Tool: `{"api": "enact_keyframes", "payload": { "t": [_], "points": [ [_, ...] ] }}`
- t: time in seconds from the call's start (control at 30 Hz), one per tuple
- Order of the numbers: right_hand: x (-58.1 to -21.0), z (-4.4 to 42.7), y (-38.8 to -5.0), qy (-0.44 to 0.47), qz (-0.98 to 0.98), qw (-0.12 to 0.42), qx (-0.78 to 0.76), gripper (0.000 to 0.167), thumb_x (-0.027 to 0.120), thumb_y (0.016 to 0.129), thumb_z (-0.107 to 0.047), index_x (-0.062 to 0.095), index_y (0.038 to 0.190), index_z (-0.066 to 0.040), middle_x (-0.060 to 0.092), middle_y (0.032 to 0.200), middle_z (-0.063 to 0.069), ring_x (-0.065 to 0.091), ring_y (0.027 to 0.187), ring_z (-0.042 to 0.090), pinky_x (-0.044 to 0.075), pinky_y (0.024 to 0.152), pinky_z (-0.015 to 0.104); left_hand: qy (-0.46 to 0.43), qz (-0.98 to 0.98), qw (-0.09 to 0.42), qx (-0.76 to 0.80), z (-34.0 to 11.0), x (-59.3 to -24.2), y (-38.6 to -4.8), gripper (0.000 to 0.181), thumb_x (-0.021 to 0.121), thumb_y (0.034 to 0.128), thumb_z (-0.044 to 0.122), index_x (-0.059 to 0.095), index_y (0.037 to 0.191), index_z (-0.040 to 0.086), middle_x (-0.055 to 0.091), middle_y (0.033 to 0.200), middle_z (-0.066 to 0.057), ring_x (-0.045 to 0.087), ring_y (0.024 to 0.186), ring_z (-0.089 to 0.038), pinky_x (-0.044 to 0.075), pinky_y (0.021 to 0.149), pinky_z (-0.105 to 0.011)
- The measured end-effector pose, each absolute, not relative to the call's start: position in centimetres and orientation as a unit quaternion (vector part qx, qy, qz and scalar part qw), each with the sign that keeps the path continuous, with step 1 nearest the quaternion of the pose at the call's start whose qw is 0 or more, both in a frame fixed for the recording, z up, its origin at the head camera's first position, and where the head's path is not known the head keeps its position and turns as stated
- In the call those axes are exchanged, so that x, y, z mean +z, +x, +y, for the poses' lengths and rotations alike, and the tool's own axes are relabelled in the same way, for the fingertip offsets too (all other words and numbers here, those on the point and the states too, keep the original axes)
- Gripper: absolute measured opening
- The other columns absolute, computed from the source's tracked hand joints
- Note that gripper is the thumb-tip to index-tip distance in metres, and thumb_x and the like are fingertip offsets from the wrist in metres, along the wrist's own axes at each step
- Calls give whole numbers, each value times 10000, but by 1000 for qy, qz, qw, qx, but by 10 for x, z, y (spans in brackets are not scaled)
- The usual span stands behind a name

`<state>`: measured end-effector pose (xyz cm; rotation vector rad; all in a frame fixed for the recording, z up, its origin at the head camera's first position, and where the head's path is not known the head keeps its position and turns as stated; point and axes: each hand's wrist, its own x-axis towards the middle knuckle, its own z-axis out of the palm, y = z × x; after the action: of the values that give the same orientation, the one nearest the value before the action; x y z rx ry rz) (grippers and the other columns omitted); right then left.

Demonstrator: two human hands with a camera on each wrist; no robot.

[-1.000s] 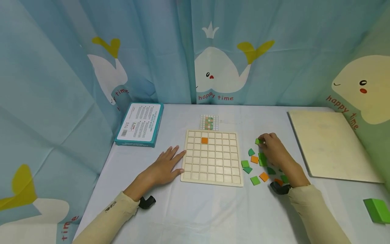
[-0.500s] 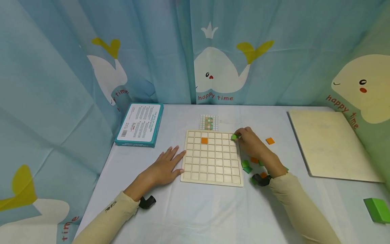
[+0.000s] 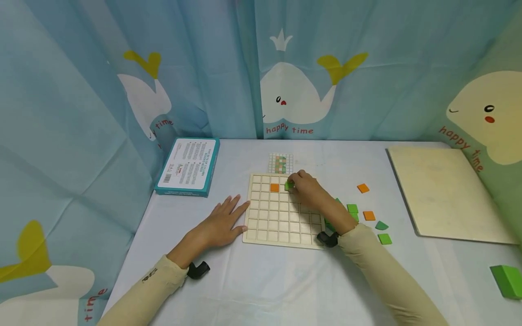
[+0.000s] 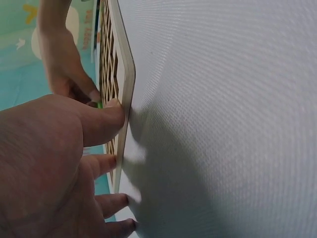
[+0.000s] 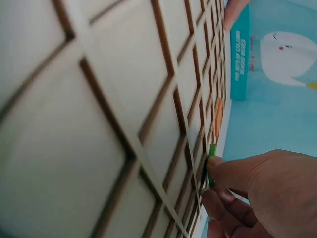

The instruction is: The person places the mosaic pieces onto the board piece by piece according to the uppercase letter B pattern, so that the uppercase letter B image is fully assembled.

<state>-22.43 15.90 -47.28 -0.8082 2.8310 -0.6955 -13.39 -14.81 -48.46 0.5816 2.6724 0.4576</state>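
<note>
A pale grid board (image 3: 273,216) lies in the middle of the table in the head view. One orange square tile (image 3: 274,187) sits in a cell of its second row from the back. My right hand (image 3: 311,192) pinches a green tile (image 5: 212,150) between thumb and fingers, over that same row, a little right of the orange tile. Most of the green tile is hidden by the fingers. With fingers spread, my left hand (image 3: 220,224) rests on the table, its thumb and index finger touching the board's left edge. Behind the board lies a small card with a coloured grid pattern (image 3: 280,163).
Loose tiles lie right of the board, among them an orange square (image 3: 363,188), a green square (image 3: 384,238) and a dark green rounded piece (image 3: 381,225). A blue box (image 3: 187,165) stands back left. At right are a large flat panel (image 3: 448,194) and a green block (image 3: 507,281).
My right hand has carried the green tile leftward from the loose pieces to over the board. An orange tile formerly behind that hand now shows. The left hand stays put.
</note>
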Motion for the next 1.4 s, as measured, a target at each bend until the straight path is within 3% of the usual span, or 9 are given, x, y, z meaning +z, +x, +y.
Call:
{"api": "enact_keyframes", "payload": {
  "t": [0.23, 0.4, 0.67, 0.97, 1.13, 1.27, 1.4],
  "points": [
    [-474, 146, -220, -310, 922, 7, -232, 220, 707, 972, 42, 645, 1181, 69, 635, 1143, 223, 629, 1024, 361, 554, 910, 488, 208, 948, 178, 161, -147, -480, -133, 705, 549, 1091, 430, 257, 1697, 220, 121, 1772, -144, 72, 1636, -401, 131, 1298, -610],
    [-473, 145, -216, -300, 926, 6, -228, 193, 714, 959, 62, 679, 1149, 64, 645, 1132, 202, 628, 1037, 348, 559, 929, 466, 209, 948, 180, 160, -147, -482, -133, 707, 552, 1089, 430, 259, 1697, 219, 127, 1771, -145, 76, 1636, -402, 137, 1297, -610],
    [-470, 168, -221, -280, 918, 51, -275, 215, 685, 1008, 3, 718, 1216, 45, 599, 1196, 210, 630, 1046, 337, 570, 912, 473, 210, 947, 178, 163, -147, -483, -133, 717, 546, 1088, 443, 249, 1699, 213, 120, 1773, -147, 70, 1636, -402, 131, 1298, -608],
    [-448, 236, -221, -203, 940, 84, -262, 279, 638, 1034, -28, 650, 1292, 80, 573, 1256, 290, 602, 1125, 445, 540, 950, 579, 205, 947, 185, 161, -147, -481, -133, 721, 554, 1087, 437, 247, 1699, 212, 115, 1773, -151, 69, 1636, -405, 128, 1298, -612],
    [-439, 263, -212, -171, 943, 143, -247, 318, 662, 1035, -86, 636, 1327, 38, 550, 1272, 298, 584, 1133, 443, 522, 951, 596, 207, 949, 181, 157, -148, -481, -132, 718, 547, 1089, 449, 248, 1699, 218, 116, 1772, -149, 65, 1636, -404, 133, 1298, -611],
    [-439, 274, -206, -171, 937, 195, -236, 265, 679, 1019, -82, 671, 1278, -24, 557, 1243, 281, 586, 1087, 397, 534, 914, 557, 216, 948, 171, 159, -148, -481, -132, 705, 538, 1096, 441, 254, 1697, 209, 124, 1769, -161, 72, 1632, -418, 138, 1294, -619],
    [-442, 279, -201, -178, 929, 210, -249, 182, 666, 1021, -77, 679, 1199, -39, 552, 1209, 258, 563, 1079, 365, 523, 895, 512, 219, 947, 174, 160, -148, -482, -133, 707, 531, 1098, 445, 243, 1700, 211, 114, 1771, -158, 65, 1633, -416, 130, 1297, -615]
  ]
}}
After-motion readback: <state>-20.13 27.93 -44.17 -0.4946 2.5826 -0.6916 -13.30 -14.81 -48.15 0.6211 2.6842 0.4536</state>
